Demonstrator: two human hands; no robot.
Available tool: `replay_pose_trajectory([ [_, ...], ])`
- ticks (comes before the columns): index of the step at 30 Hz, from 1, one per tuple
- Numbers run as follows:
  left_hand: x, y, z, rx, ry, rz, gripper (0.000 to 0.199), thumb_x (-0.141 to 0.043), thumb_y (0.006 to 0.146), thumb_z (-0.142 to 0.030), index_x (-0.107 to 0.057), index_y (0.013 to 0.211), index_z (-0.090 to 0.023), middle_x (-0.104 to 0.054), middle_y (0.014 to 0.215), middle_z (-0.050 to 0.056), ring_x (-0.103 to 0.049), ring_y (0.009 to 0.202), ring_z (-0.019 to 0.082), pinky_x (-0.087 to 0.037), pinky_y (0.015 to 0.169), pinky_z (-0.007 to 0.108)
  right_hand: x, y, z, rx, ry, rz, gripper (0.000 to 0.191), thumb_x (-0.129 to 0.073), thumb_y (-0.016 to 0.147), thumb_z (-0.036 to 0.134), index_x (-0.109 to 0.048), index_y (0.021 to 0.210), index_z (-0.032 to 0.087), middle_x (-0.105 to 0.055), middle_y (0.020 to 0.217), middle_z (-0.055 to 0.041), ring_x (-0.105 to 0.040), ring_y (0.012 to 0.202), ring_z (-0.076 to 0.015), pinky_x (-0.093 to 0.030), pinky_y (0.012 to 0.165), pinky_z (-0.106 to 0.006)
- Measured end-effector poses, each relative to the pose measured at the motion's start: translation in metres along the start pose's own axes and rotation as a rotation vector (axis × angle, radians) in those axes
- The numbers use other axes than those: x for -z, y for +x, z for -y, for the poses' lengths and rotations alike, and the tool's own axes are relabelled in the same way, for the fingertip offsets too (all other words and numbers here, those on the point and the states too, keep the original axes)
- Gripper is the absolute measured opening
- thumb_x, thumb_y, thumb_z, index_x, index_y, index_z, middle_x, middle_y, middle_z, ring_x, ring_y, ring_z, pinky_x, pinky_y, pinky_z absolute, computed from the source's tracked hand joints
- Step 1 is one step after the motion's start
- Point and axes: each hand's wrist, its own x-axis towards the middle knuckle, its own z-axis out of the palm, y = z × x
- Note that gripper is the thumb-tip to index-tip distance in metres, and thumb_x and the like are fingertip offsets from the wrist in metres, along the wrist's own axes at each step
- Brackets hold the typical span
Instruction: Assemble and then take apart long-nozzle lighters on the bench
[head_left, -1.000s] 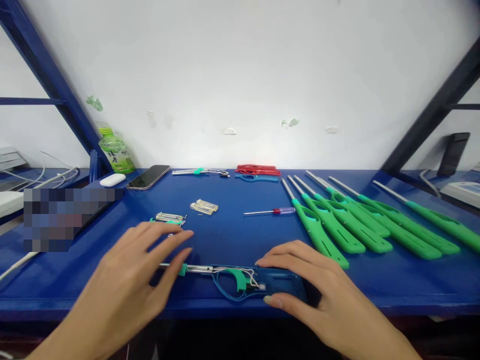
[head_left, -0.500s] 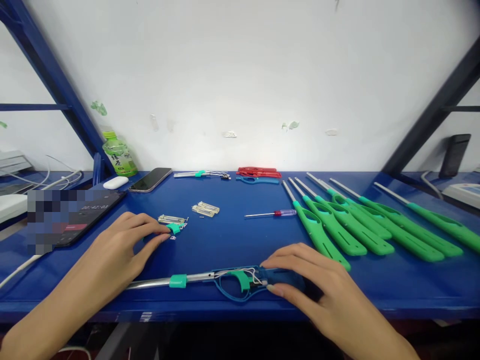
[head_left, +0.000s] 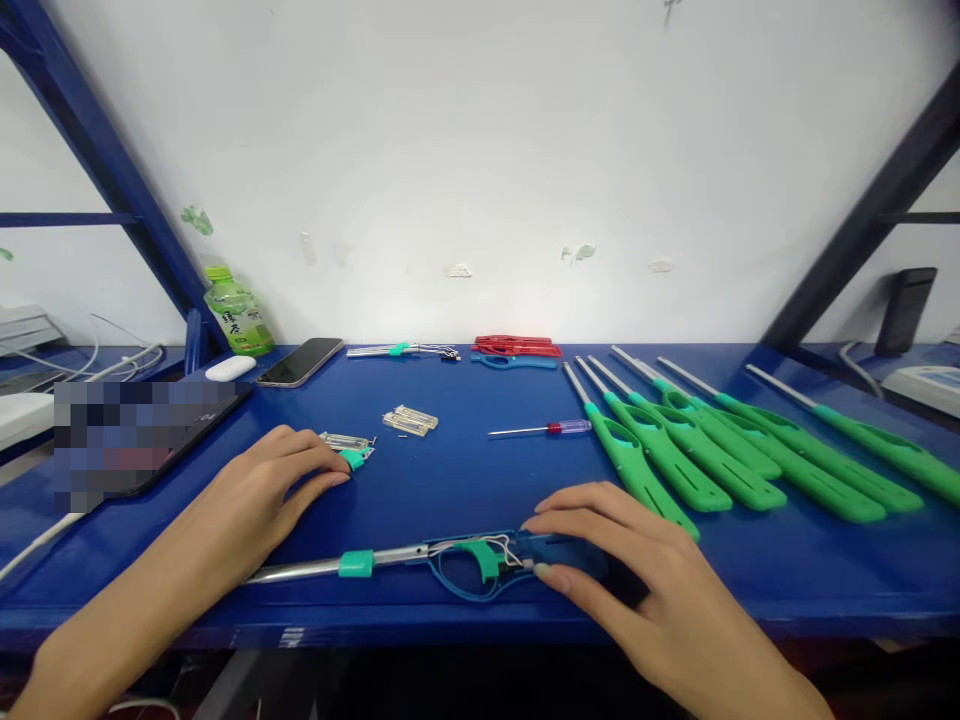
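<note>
My right hand (head_left: 637,560) grips the end of an opened blue lighter handle (head_left: 469,597), thumb and fingers on either side. In the handle lie a green trigger (head_left: 484,558), white wires and a metal tube (head_left: 300,570) with a green collar (head_left: 355,564). The tube runs left along the table's front edge. My left hand (head_left: 281,490) is closed in a pinch on the table, fingertips beside a loose green part (head_left: 357,459) with small white bits. What sits between those fingertips is hidden. Just behind it lie clear fuel tanks (head_left: 346,440).
Several green lighters (head_left: 675,450) lie at the right, beside a screwdriver (head_left: 570,427). More clear tanks (head_left: 412,420) lie mid-table. Red handle shells (head_left: 517,345) and another tube assembly (head_left: 401,350) lie near the wall. Phones (head_left: 301,362) and a green bottle (head_left: 238,315) stand left.
My left hand has moved slightly right and its fingertips have closed over a small white piece that showed before. My right hand and the lighter have stayed put.
</note>
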Motion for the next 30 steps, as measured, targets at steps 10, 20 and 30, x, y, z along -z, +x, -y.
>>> replay_pose_trajectory([
  [10, 0.005, -0.006, -0.004, 0.083, -0.022, 0.017, 0.035, -0.047, 0.107, -0.054, -0.071, 0.101, -0.028, -0.075, 0.100, 0.003, -0.068, 0.094, 0.025, -0.052, 0.084, 0.034, -0.001, 0.000, -0.003, -0.003, 0.018, -0.053, 0.017, -0.061, 0.106, 0.035, -0.068, 0.119, 0.042, -0.069, 0.124, 0.0050, -0.069, 0.113, -0.0141, -0.053, 0.098, -0.025],
  [20, 0.011, -0.001, -0.022, -0.035, 0.040, -0.129, 0.031, -0.052, 0.106, -0.048, -0.074, 0.106, -0.027, -0.080, 0.098, -0.002, -0.077, 0.084, 0.020, -0.060, 0.073, 0.028, -0.001, -0.001, -0.004, -0.017, 0.040, -0.051, 0.017, -0.057, 0.109, 0.034, -0.068, 0.120, 0.042, -0.068, 0.124, 0.0059, -0.067, 0.114, -0.0129, -0.051, 0.099, -0.025],
  [30, 0.017, -0.015, -0.047, -0.123, -0.029, -0.250, 0.022, -0.054, 0.107, -0.030, -0.071, 0.120, -0.033, -0.073, 0.114, 0.001, -0.073, 0.101, 0.021, -0.058, 0.088, 0.030, -0.004, 0.017, 0.007, 0.104, -0.138, -0.188, 0.016, -0.056, 0.109, 0.029, -0.069, 0.116, 0.035, -0.073, 0.122, 0.0030, -0.068, 0.114, -0.0185, -0.049, 0.102, -0.035],
])
